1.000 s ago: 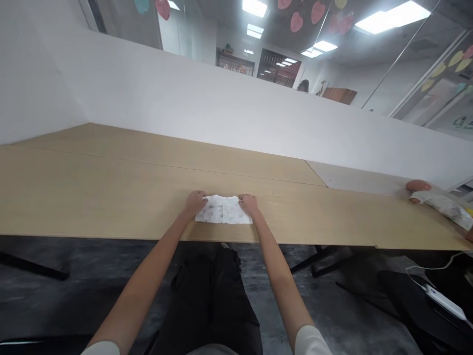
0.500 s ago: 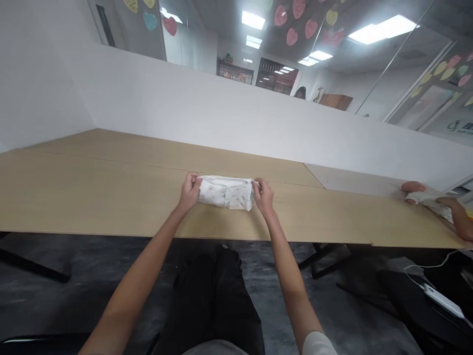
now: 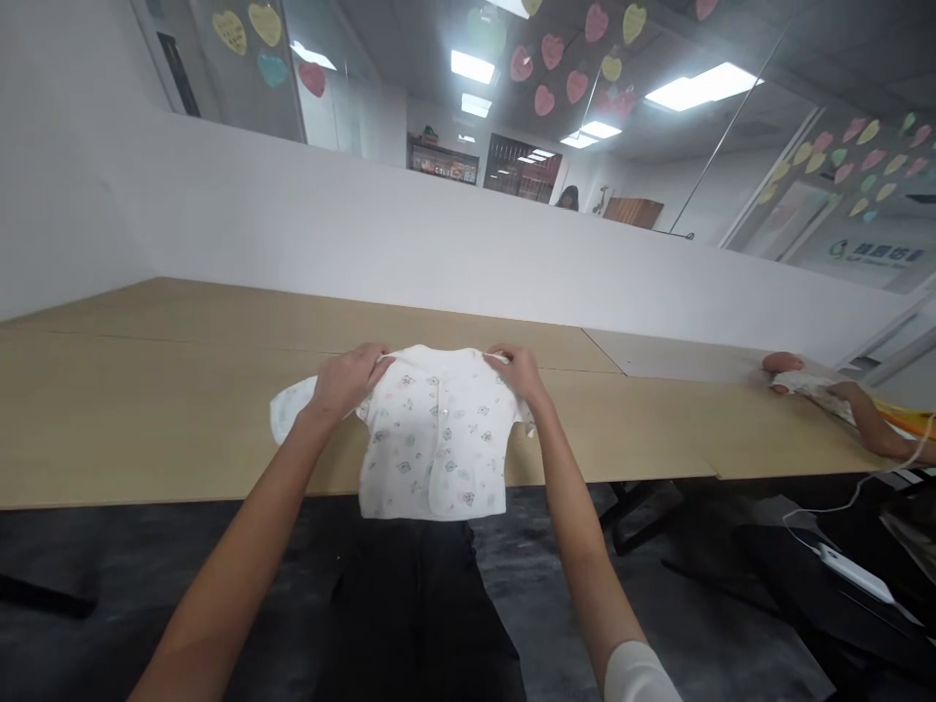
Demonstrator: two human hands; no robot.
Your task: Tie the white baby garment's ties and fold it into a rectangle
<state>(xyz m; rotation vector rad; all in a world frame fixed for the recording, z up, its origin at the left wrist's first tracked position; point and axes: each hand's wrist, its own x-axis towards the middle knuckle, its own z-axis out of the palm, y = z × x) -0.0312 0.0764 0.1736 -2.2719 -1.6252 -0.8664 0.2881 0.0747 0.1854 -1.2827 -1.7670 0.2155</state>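
A small white baby shirt point(image 3: 439, 439) with a scattered print and a buttoned front hangs spread between my two hands. My left hand point(image 3: 349, 380) pinches one shoulder, and my right hand point(image 3: 518, 372) pinches the other. The collar lies between them at the top, while the hem drops past the table's front edge. One sleeve point(image 3: 292, 408) sticks out to the left behind my left wrist. Beyond my right wrist only a bit of the other sleeve shows.
The long wooden table point(image 3: 182, 409) runs across, backed by a white wall point(image 3: 351, 234) with glass above. At the far right, another person's arm point(image 3: 870, 419) reaches to a doll point(image 3: 786, 366) in pale cloth. A white power strip point(image 3: 855, 573) lies on a dark seat below.
The shirt, folded into a short bundle before, has dropped open to full length. Both hands still grip its top edge, the left one a little further left. The view has shifted slightly.
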